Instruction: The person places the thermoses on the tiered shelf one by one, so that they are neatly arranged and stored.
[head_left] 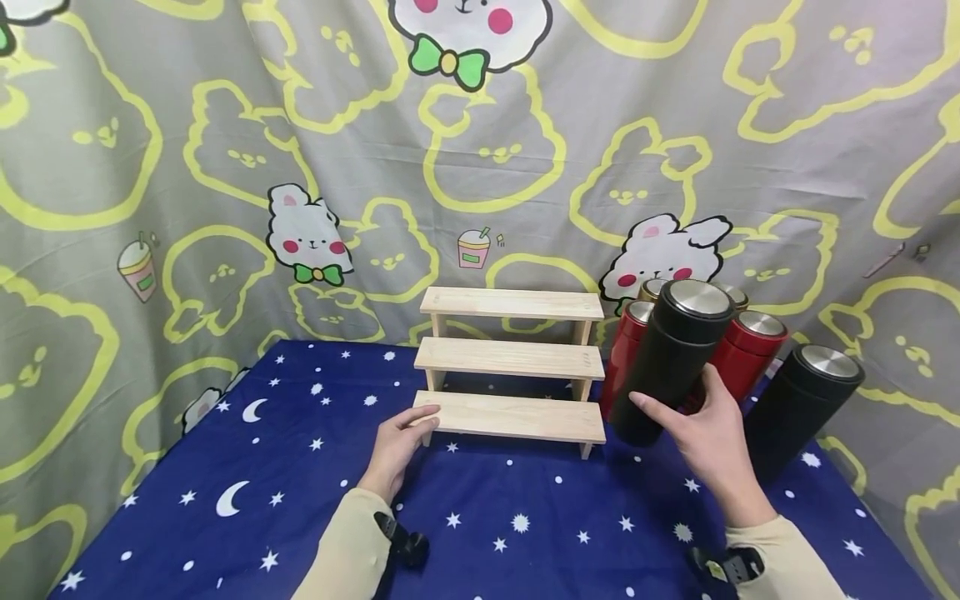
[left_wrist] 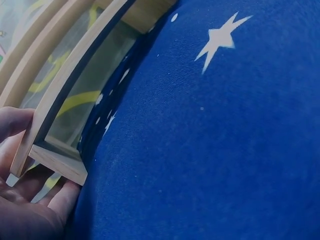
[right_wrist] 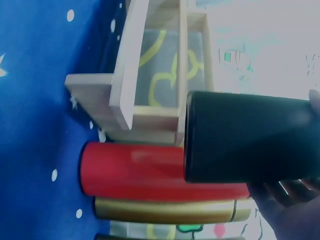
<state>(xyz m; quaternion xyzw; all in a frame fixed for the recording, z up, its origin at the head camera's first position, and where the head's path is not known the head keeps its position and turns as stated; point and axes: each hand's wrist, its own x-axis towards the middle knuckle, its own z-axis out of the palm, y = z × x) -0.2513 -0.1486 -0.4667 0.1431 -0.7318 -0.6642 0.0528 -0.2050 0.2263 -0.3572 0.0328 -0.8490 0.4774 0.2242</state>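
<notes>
My right hand point(head_left: 712, 446) grips a black thermos point(head_left: 663, 362) with a silver lid top, held up and tilted to the right of a three-step wooden shelf point(head_left: 517, 417). In the right wrist view, the black thermos point(right_wrist: 250, 137) crosses in front of a red thermos point(right_wrist: 135, 170). My left hand point(head_left: 396, 446) holds the left end of the lowest step. The left wrist view has its thumb against the board point(left_wrist: 65, 87) and fingers beneath, around the leg point(left_wrist: 62, 162). No bottles stand on the steps.
Behind and beside my right hand stand a red thermos point(head_left: 621, 354), another red thermos point(head_left: 750, 354), a black thermos point(head_left: 798, 417) and partly hidden gold-coloured ones. A blue star-patterned cloth point(head_left: 315, 492) covers the table. A cartoon-print curtain point(head_left: 390, 167) hangs close behind the shelf.
</notes>
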